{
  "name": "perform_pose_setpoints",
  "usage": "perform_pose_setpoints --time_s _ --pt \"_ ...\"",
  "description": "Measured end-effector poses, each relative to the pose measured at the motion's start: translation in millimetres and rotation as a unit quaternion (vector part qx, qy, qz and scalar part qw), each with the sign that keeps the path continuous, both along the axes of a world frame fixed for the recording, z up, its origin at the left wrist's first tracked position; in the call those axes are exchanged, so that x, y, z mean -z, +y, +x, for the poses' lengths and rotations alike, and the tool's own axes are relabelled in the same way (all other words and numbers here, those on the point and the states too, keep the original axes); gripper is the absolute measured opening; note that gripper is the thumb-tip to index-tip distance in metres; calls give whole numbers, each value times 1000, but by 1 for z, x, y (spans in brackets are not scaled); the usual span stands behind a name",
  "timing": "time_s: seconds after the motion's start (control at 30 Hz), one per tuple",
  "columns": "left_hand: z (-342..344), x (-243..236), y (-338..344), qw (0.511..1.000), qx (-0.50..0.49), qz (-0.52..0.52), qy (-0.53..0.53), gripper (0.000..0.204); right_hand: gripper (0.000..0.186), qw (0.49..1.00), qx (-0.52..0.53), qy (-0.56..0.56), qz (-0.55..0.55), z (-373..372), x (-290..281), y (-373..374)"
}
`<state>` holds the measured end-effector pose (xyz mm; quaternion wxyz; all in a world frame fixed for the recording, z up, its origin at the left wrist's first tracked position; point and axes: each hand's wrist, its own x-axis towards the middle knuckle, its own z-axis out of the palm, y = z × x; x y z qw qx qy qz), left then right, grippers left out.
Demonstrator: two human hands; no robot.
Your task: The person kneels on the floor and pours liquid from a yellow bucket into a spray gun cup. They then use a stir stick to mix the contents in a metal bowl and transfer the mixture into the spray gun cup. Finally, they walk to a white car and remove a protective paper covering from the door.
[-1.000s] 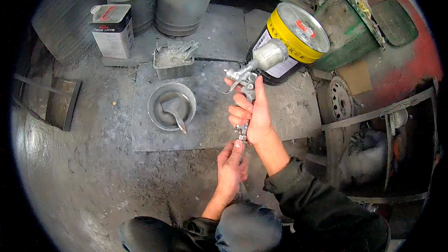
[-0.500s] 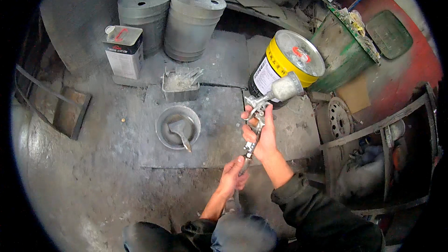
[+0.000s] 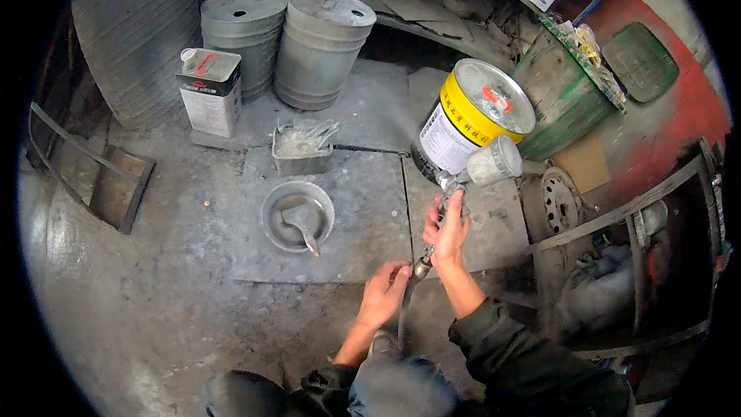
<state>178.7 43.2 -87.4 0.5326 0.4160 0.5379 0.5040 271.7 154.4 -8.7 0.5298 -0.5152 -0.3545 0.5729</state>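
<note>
My right hand (image 3: 451, 232) is wrapped round the handle of a metal spray gun (image 3: 448, 181), with a pale gravity cup (image 3: 494, 161) tilted to the right on top. A faint mist hangs in front of its nozzle. From the coupling (image 3: 422, 267) under the grip an air hose (image 3: 403, 320) runs down toward my legs. My left hand (image 3: 384, 293) is closed at the hose just below the coupling; its fingertips are partly hidden. Behind the gun stands a yellow-and-black drum (image 3: 471, 120). To the left, a round metal bowl (image 3: 268, 224) holds a wide brush (image 3: 297, 220).
A square tin of brushes or sticks (image 3: 302, 162), a rectangular can (image 3: 210, 100) and two grey drums (image 3: 239, 38) stand left. A dustpan (image 3: 120, 185) lies far left. Right are a green bin (image 3: 567, 85), a wheel rim (image 3: 559, 197) and a metal frame (image 3: 617, 224).
The spray gun has moved right and turned, its cup now nearer the right. Mist shows before the nozzle. My left hand has slipped down from the gun's lower end to the hose.
</note>
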Motion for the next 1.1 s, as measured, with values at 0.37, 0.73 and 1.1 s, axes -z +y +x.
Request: perform_pose_setpoints --time_s 0.37,0.73,1.1 --pt "-15 -7 9 995 -95 -19 13 23 53 999 -18 -7 33 10 13 -9" --pt "-42 -55 62 975 -116 73 177 22 50 999 -31 -9 42 5 12 -17" --pt "-19 -99 131 862 96 75 492 18 55 997 60 -39 -5 -13 34 -29"
